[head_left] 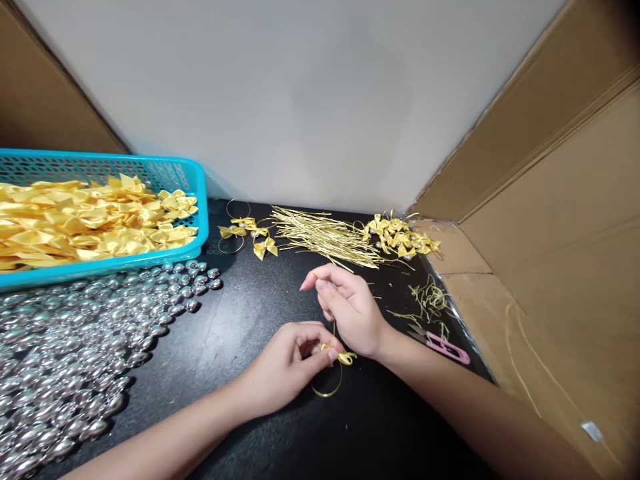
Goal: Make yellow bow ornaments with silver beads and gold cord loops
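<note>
Between the thumb and fingers of my left hand [293, 360] is a small yellow ribbon bow [347, 358], low in the middle of the view. A loop of thin gold cord [327, 395] hangs from the bow over the black table. Just above and to the right, my right hand [350, 307] is closed, its fingers curled. A short stretch of the cord rises from the bow into it; the fingertips on the cord are partly hidden. My left fingers cover part of the bow.
On the left, a blue basket [202, 200] holds many yellow bows, with silver beads [75, 353] spread before it. Behind my hands lie gold cord lengths [325, 233], between corded bows [265, 248] and a bow pile [400, 237]. Cord scraps [430, 298] and pink snips [447, 348] lie right.
</note>
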The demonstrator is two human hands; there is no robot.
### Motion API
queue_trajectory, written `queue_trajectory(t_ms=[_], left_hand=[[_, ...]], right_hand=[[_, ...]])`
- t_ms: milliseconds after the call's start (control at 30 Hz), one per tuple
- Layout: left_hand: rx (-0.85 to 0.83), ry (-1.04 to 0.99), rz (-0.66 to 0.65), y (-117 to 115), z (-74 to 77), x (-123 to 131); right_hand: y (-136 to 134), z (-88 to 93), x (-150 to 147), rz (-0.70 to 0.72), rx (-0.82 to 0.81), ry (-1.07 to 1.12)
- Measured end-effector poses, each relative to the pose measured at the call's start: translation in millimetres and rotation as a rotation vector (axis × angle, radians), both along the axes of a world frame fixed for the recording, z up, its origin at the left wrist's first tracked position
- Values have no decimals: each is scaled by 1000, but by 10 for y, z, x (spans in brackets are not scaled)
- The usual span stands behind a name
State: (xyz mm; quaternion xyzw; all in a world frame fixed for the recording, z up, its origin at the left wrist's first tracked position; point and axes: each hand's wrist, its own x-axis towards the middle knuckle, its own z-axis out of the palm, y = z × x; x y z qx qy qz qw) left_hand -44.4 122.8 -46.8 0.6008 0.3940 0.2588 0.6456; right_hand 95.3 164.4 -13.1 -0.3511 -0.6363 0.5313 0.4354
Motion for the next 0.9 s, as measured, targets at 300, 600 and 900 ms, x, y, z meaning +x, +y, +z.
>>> queue_trajectory(t_ms=[300,600,900], left_hand=[[-16,-16,15,-2,3,5],[-135,-113,93,-6,29,25],[-146,-120,74,-28,-38,-3]], right_hand=[[9,40,-18,34,-11,3],[115,5,98,140,-340,387],[74,19,115,154,-365,383]])
